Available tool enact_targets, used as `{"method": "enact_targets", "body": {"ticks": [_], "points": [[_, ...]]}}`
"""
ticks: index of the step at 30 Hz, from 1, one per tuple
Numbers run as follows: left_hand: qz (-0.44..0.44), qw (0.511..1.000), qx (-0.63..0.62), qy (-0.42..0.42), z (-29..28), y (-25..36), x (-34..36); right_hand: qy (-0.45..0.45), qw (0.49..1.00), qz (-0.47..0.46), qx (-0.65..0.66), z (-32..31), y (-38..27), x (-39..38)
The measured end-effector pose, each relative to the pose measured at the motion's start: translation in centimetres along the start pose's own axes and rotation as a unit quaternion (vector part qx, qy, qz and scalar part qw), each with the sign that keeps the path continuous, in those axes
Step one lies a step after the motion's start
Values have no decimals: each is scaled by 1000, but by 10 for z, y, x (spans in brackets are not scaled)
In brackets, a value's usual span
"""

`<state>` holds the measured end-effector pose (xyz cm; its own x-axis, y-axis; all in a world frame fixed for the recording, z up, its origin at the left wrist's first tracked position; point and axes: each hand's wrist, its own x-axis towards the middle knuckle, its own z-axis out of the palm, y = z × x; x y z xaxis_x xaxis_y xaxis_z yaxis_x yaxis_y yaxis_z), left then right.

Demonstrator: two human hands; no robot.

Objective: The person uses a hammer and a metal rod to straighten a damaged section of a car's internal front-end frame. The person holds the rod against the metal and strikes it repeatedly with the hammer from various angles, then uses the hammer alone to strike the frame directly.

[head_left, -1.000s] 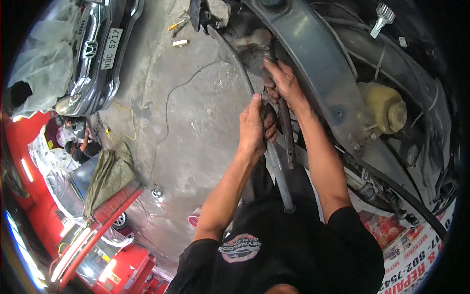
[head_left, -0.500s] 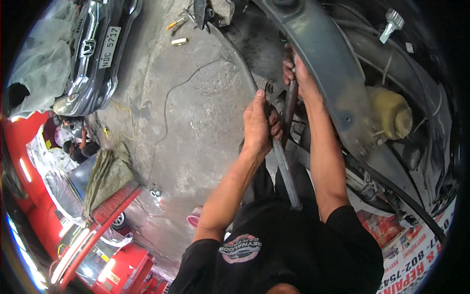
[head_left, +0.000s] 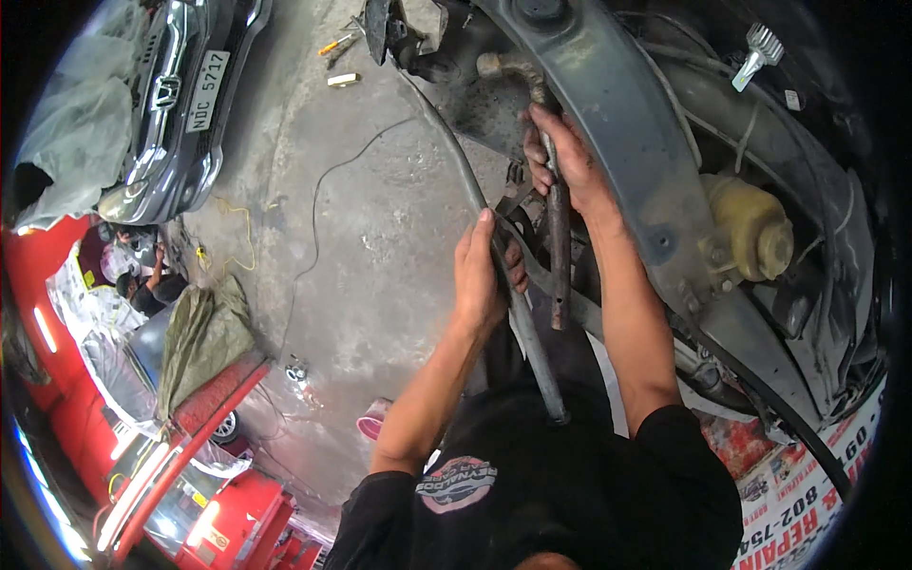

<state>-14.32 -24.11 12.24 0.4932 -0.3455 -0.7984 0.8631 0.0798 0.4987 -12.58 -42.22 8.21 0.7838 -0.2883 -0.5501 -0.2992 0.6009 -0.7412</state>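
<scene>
My left hand (head_left: 483, 274) is wrapped round a long grey metal pipe (head_left: 535, 347). It slants from a dark metal piece (head_left: 380, 33) at the top down to my shirt front. Beside it, my right hand (head_left: 570, 160) is closed round a dark, rusty metal bar (head_left: 560, 261), whose lower end hangs free with a small hole near the tip. Above that hand, a curved neck leads to a blunt, thick head (head_left: 490, 65); whether neck and bar are one piece I cannot tell. The grey car body panel (head_left: 636, 161) runs close along my right forearm.
A yellowed plastic reservoir (head_left: 750, 228) sits in the open car bay on the right. A cable (head_left: 316, 223) crosses the concrete floor, with an orange-handled tool (head_left: 334, 45) farther off. Another car's bumper (head_left: 214, 123) stands far left. A pink bucket (head_left: 372, 418) is near my left elbow.
My right hand has come out from behind the panel, leftward, bringing the rusty bar's curved neck and head into view. My left hand sits slightly lower, still round the pipe.
</scene>
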Motion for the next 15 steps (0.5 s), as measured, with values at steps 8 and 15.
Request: {"method": "enact_targets", "body": {"ticks": [8, 15], "points": [[71, 994, 35, -72, 6, 4, 7, 48, 996, -27, -76, 3, 25, -7], [43, 994, 37, -98, 0, 0, 5, 79, 996, -31, -35, 6, 7, -17]]}}
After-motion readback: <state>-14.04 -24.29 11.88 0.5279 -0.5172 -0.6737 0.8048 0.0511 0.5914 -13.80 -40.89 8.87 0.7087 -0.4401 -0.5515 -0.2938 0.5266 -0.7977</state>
